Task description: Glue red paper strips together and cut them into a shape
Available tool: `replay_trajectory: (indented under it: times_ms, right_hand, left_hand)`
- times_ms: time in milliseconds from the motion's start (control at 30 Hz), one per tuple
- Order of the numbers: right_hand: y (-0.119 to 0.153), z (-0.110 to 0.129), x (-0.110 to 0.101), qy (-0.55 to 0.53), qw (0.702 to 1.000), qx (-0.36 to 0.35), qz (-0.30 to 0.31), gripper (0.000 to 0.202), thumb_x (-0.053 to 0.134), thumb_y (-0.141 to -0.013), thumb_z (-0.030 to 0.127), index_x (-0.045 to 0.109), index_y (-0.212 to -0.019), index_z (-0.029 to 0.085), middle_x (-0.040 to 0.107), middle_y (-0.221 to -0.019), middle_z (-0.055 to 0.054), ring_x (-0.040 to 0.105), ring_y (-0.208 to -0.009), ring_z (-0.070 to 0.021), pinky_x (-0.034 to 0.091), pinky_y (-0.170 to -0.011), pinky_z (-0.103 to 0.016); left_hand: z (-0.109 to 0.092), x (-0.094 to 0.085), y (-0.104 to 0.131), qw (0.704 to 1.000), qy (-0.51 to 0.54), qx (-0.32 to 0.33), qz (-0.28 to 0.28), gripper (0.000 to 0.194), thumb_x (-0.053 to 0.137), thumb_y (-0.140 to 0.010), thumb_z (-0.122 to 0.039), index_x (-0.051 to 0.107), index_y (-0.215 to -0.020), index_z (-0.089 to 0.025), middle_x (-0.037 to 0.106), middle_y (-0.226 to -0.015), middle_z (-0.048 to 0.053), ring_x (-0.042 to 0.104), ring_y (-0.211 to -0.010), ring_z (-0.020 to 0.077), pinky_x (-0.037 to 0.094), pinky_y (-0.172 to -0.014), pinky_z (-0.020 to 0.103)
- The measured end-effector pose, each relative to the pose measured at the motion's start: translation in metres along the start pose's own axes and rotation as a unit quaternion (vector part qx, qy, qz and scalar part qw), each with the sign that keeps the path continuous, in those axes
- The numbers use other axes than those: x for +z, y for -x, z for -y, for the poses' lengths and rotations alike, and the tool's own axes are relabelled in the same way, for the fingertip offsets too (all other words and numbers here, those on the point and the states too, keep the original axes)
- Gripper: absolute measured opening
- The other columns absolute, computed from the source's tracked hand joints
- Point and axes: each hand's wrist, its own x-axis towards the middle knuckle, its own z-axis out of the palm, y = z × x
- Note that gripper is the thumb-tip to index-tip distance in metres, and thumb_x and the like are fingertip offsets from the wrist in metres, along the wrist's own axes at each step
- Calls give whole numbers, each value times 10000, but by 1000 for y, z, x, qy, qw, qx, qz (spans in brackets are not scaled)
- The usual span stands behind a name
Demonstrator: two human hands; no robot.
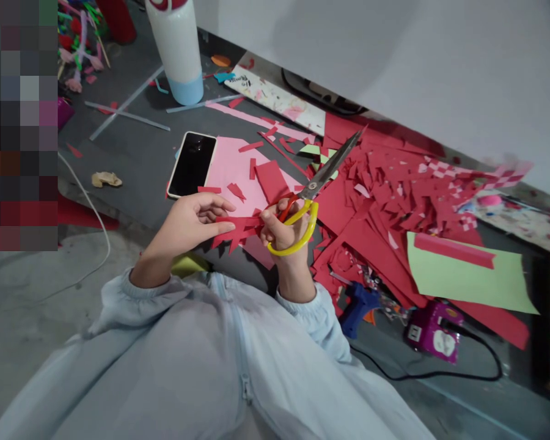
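Observation:
A narrow strip of red paper (245,222) with jagged pieces along its lower side stretches between my two hands. My left hand (197,217) has its thumb and curled fingers around the strip's left end. At the other end, my right hand (284,229) touches the strip with thumb and fingertips. That same hand also holds a pair of scissors (323,177) with yellow and red handles, blades pointing up and away to the right. Under and beyond the hands lies a pink paper sheet (233,162) with red scraps and a folded red piece (272,182) on it.
A phone (192,164) lies left of the pink sheet, with a white and blue bottle (176,55) behind. Red paper cuttings (380,183) are heaped at right, beside a green sheet (476,278). A blue glue gun (360,305) and a purple corded box (435,333) sit near the front right.

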Motion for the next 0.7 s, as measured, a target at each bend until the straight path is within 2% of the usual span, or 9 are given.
replay_trajectory:
  times_ms: [300, 467, 567, 700]
  right_hand:
    - [0, -1, 2, 3, 1000, -7, -8, 531, 829, -635, 497, 379, -811, 278, 513, -584, 105, 344, -310, -44, 327, -283, -220]
    - [2, 3, 3, -11, 1000, 9, -22, 544, 838, -603, 501, 389, -807, 270, 563, -622, 99, 334, -308, -26, 325, -285, -209]
    - [3, 4, 2, -7, 1000, 16, -6, 531, 836, -608, 465, 391, -820, 268, 624, -680, 79, 346, -313, -25, 318, -276, -209]
    - [3, 2, 1, 7, 1000, 7, 5, 488, 821, -639, 402, 390, -824, 270, 607, -640, 86, 362, -310, -40, 319, -270, -216]
  left_hand:
    - [2, 1, -1, 1000, 6, 3, -25, 206, 840, -617, -271, 774, -791, -182, 731, -765, 12, 606, -661, 99, 515, -624, 219]
    - [2, 0, -1, 999, 14, -18, -32, 211, 843, -626, -287, 763, -787, -176, 720, -746, 12, 616, -655, 109, 540, -640, 242]
    - [3, -1, -1, 999, 22, -34, -37, 264, 862, -614, -330, 753, -792, -168, 702, -733, 9, 611, -651, 111, 548, -660, 259]
    - [6, -1, -2, 998, 33, -38, -40, 272, 864, -605, -329, 737, -784, -168, 694, -741, 10, 608, -656, 113, 544, -658, 262]
